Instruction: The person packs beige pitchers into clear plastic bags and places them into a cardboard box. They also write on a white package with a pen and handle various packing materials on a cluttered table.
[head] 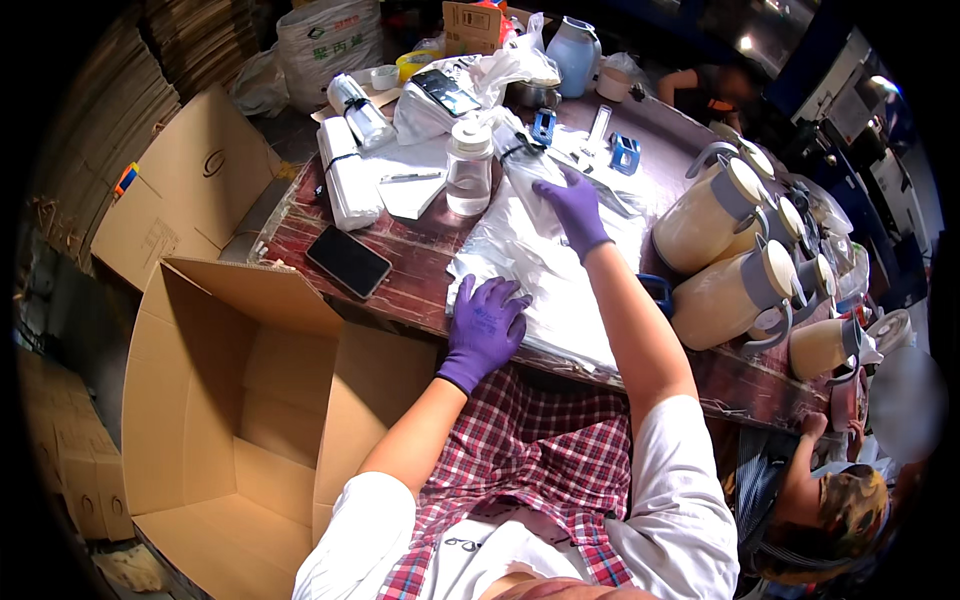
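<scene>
My left hand (486,327), in a purple glove, lies with fingers spread on the near left edge of a stack of white plastic bags (540,277). My right hand (576,210), gloved the same way, rests on a clear plastic bundle (527,184) tied with a black band, on the far part of the stack; whether it grips the bundle is hard to tell. Left of the bundle stands a clear plastic bottle (470,169) with a white lid. A dark smartphone (349,261) lies near the table's left edge. White rolled bags (349,176) lie beyond it.
An open cardboard box (277,390) stands at the left below the table (420,292). Several cream jugs (720,217) with grey handles crowd the right side. Blue tape dispensers (625,154) and a light blue pitcher (574,56) are at the back. Other people (817,510) are at the right.
</scene>
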`<state>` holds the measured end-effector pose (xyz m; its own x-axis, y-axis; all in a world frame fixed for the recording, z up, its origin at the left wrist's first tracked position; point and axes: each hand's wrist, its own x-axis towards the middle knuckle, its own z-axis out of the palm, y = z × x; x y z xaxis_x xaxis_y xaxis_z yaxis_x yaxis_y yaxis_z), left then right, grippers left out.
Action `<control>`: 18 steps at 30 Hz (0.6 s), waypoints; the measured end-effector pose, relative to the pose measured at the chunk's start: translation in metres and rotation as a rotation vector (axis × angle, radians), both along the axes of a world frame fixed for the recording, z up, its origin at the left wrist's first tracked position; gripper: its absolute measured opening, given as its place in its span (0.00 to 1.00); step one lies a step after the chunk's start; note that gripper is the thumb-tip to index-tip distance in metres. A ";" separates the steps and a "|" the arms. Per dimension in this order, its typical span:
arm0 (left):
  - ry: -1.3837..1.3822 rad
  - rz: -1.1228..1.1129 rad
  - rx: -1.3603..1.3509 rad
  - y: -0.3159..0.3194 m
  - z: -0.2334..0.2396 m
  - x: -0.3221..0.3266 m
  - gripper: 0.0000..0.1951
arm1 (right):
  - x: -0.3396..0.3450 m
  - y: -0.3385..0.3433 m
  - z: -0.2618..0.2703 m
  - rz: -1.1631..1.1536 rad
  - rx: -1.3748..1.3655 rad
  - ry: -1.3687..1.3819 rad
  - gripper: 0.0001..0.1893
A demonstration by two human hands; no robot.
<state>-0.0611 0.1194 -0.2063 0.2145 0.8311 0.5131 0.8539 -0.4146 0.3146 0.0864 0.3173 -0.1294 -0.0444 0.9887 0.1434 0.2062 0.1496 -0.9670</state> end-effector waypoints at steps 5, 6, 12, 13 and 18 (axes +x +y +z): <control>-0.025 -0.029 0.001 0.003 0.003 0.013 0.15 | 0.019 0.039 -0.023 -0.441 0.424 -0.595 0.28; -0.029 -0.024 0.007 0.003 0.003 0.012 0.15 | 0.020 0.035 -0.021 -0.382 0.465 -0.565 0.26; -0.097 -0.007 0.026 -0.001 0.005 0.003 0.08 | 0.015 -0.048 -0.022 -0.186 0.530 -0.651 0.25; -0.087 -0.012 0.020 -0.002 0.006 0.004 0.07 | 0.013 -0.056 -0.016 -0.304 0.571 -0.753 0.27; -0.065 -0.058 0.000 -0.001 0.008 0.011 0.07 | 0.014 -0.008 -0.017 -0.115 0.274 -0.755 0.59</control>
<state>-0.0500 0.1185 -0.1979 0.2286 0.8182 0.5275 0.8064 -0.4627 0.3682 0.1005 0.3091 -0.1461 -0.1259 0.9269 0.3536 0.8169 0.2991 -0.4931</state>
